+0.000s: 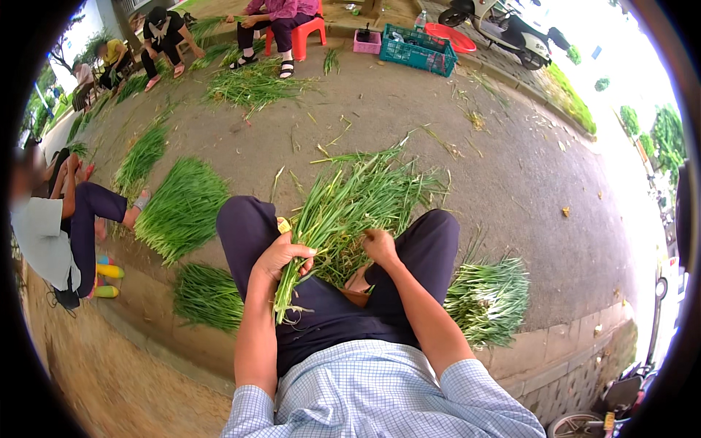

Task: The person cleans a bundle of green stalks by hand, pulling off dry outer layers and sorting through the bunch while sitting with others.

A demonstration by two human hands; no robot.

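Note:
My left hand [281,257] is wrapped round a bunch of thin scallions [288,292], with the root ends hanging below it toward my lap and the green tops pointing away. Something yellow circles one finger of that hand. My right hand [380,247] is closed just inside my right knee, over the edge of the loose scallions [380,190] heaped between my legs. Whether its fingers pinch a stalk I cannot make out. A bare foot [358,280] shows under the heap.
Scallion piles lie beside my left leg [208,296], farther left [182,208] and by my right hip [489,301]. A seated person [51,241] is at left; others sit farther back, one on a red stool [309,35]. A green crate [418,51], pink basket [366,44] and scooter [504,33] stand beyond.

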